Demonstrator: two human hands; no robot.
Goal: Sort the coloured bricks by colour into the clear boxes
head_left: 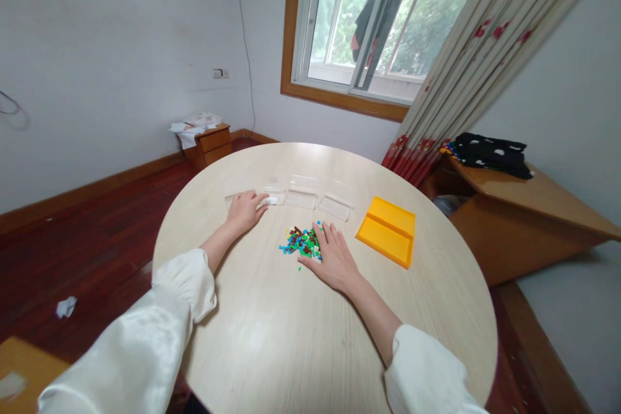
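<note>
My right hand lies over the right side of a heap of small colored plastic bricks, its fingers spread and palm down. Green, blue, brown and a few yellow and white pieces show in the heap. My left hand is at the row of clear plastic boxes, partly covering the leftmost clear box. Its thumb and forefinger are apart, close to a small clear box with something white at its front. Two more clear boxes, a middle one and a right one, stand with lids raised.
A yellow two-part tray lies on the right of the round table. Behind stand a small wooden cabinet with papers and, at right, a wooden desk with dark folded cloth. A curtain hangs beside the window.
</note>
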